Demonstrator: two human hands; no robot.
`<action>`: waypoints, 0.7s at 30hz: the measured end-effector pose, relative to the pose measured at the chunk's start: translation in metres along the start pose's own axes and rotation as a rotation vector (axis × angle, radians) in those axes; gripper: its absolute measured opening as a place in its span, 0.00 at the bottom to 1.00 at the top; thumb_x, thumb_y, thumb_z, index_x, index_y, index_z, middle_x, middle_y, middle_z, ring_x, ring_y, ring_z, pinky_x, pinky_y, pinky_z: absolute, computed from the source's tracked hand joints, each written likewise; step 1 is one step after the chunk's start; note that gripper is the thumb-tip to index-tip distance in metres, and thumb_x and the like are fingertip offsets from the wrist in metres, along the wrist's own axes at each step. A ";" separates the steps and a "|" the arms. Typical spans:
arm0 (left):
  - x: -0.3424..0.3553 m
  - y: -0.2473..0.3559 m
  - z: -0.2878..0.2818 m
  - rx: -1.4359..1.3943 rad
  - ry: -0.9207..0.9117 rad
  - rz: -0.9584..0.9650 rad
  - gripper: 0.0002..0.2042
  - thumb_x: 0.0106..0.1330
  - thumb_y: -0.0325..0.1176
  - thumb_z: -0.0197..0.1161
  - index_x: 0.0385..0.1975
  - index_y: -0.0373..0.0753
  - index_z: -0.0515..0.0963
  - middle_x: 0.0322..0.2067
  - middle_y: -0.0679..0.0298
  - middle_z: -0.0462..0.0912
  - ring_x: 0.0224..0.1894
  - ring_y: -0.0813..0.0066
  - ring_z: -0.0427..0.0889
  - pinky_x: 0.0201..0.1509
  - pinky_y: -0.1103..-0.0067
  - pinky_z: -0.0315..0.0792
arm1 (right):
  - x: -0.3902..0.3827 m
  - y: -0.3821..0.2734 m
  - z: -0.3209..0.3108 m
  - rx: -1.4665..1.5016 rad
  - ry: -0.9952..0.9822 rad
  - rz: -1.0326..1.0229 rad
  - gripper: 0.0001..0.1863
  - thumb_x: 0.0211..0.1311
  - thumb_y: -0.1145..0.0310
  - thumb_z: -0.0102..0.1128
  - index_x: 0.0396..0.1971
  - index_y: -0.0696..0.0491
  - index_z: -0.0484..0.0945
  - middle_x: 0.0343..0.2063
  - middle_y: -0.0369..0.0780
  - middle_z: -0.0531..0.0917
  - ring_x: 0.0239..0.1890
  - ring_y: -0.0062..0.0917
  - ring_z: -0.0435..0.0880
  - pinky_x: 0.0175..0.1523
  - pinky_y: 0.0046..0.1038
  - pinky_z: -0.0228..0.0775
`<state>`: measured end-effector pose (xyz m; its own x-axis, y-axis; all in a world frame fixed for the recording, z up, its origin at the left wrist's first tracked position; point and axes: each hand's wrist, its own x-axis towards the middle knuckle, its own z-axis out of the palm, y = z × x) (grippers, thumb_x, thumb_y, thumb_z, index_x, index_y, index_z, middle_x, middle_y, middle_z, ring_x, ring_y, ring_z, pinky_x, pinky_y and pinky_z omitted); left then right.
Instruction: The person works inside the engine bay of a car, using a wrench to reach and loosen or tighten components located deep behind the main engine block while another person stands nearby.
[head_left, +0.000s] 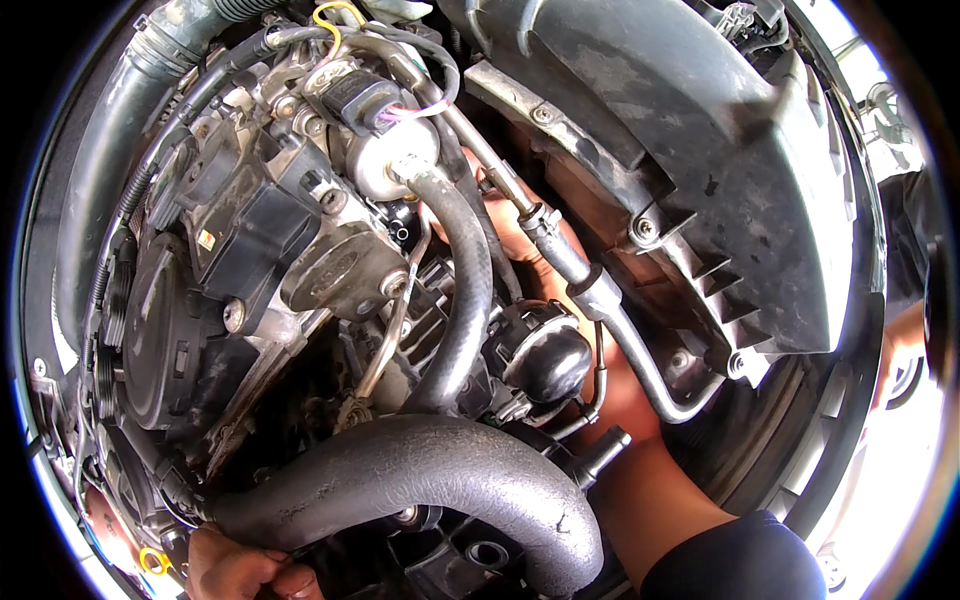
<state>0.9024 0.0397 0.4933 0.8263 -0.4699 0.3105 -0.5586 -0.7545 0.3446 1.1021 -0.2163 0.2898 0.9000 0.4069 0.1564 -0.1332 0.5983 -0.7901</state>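
I'm gripping the thick rubber hose point(420, 470) low in the engine bay with my left hand point(240, 565), fingers wrapping its end. It's looking stiff but bendy. My right hand point(530, 240) is reaching behind the pipes; can't tell its fingers.

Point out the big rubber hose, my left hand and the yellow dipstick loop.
big rubber hose point(420, 470): head view, middle of its bend.
left hand point(240, 568): head view, knuckles.
yellow dipstick loop point(335, 18): head view, loop's wire.

On my right arm I see a dark navy fabric sleeve point(740, 560) ending at the forearm, bare below the cuff down to the bare, gloveless right hand point(520, 240). My left hand point(240, 568) is bare too; any sleeve there is probably out of frame.
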 end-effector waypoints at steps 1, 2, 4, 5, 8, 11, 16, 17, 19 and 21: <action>-0.002 -0.001 0.000 -0.009 0.001 -0.007 0.11 0.63 0.16 0.57 0.44 0.29 0.73 0.29 0.58 0.75 0.27 0.72 0.73 0.27 0.80 0.70 | 0.000 0.000 0.000 0.001 0.000 -0.001 0.14 0.61 0.69 0.71 0.43 0.55 0.77 0.18 0.28 0.72 0.16 0.12 0.67 0.19 0.16 0.54; -0.002 -0.001 0.000 -0.018 0.001 -0.015 0.11 0.63 0.15 0.57 0.45 0.28 0.73 0.29 0.58 0.75 0.27 0.72 0.73 0.27 0.80 0.71 | 0.000 0.000 -0.001 -0.004 0.000 -0.003 0.14 0.61 0.69 0.71 0.43 0.55 0.77 0.18 0.28 0.72 0.16 0.12 0.67 0.19 0.16 0.54; -0.002 -0.001 0.000 -0.016 -0.004 -0.011 0.12 0.63 0.14 0.57 0.45 0.28 0.73 0.29 0.58 0.74 0.27 0.72 0.73 0.27 0.80 0.71 | 0.001 0.000 -0.001 -0.003 0.004 -0.007 0.14 0.61 0.69 0.71 0.43 0.55 0.77 0.18 0.28 0.72 0.16 0.12 0.67 0.19 0.16 0.54; -0.001 -0.001 0.000 -0.013 -0.009 -0.006 0.12 0.62 0.14 0.57 0.46 0.28 0.73 0.29 0.58 0.74 0.26 0.73 0.73 0.27 0.80 0.71 | 0.000 0.001 0.000 -0.008 0.005 -0.016 0.14 0.61 0.69 0.71 0.43 0.55 0.77 0.18 0.28 0.72 0.16 0.12 0.66 0.19 0.16 0.54; -0.007 0.000 0.002 -0.105 0.011 -0.090 0.10 0.65 0.15 0.54 0.44 0.29 0.73 0.29 0.58 0.73 0.26 0.74 0.72 0.27 0.82 0.71 | 0.000 0.000 0.000 -0.030 0.010 -0.012 0.14 0.61 0.69 0.71 0.43 0.55 0.77 0.18 0.28 0.72 0.15 0.12 0.66 0.19 0.16 0.54; -0.024 -0.011 -0.004 -0.296 -0.071 -0.280 0.08 0.68 0.17 0.50 0.43 0.29 0.74 0.30 0.58 0.72 0.25 0.75 0.70 0.28 0.83 0.71 | 0.001 -0.003 0.000 -0.061 0.011 -0.024 0.14 0.61 0.69 0.71 0.42 0.55 0.77 0.18 0.28 0.72 0.15 0.12 0.66 0.19 0.16 0.54; -0.018 -0.005 0.000 -0.262 -0.019 -0.201 0.07 0.69 0.18 0.49 0.42 0.28 0.73 0.33 0.59 0.72 0.26 0.76 0.70 0.28 0.84 0.71 | 0.004 -0.005 0.007 -0.238 0.022 -0.062 0.14 0.61 0.68 0.71 0.42 0.55 0.77 0.18 0.28 0.72 0.15 0.12 0.66 0.19 0.16 0.54; -0.016 -0.004 0.001 -0.235 -0.009 -0.169 0.07 0.69 0.17 0.49 0.43 0.27 0.73 0.33 0.59 0.72 0.26 0.76 0.70 0.28 0.84 0.71 | 0.005 -0.006 0.008 -0.278 0.025 -0.077 0.14 0.61 0.68 0.71 0.42 0.55 0.76 0.18 0.28 0.72 0.15 0.12 0.66 0.19 0.16 0.54; -0.011 -0.002 0.002 -0.172 -0.002 -0.135 0.08 0.68 0.16 0.50 0.43 0.27 0.73 0.34 0.58 0.72 0.27 0.76 0.70 0.28 0.84 0.71 | 0.004 -0.007 0.010 -0.257 0.016 -0.074 0.14 0.61 0.68 0.71 0.42 0.55 0.76 0.18 0.28 0.72 0.15 0.12 0.66 0.19 0.16 0.54; -0.011 -0.002 0.001 -0.108 0.005 -0.100 0.08 0.67 0.15 0.50 0.43 0.27 0.73 0.34 0.58 0.72 0.27 0.76 0.71 0.29 0.84 0.72 | 0.001 -0.009 0.007 -0.169 -0.008 -0.042 0.15 0.61 0.68 0.71 0.43 0.55 0.76 0.18 0.29 0.72 0.15 0.12 0.66 0.19 0.16 0.55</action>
<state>0.8944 0.0459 0.4878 0.8780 -0.3927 0.2738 -0.4783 -0.7435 0.4674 1.1016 -0.2160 0.3012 0.8997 0.3902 0.1956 -0.0233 0.4903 -0.8712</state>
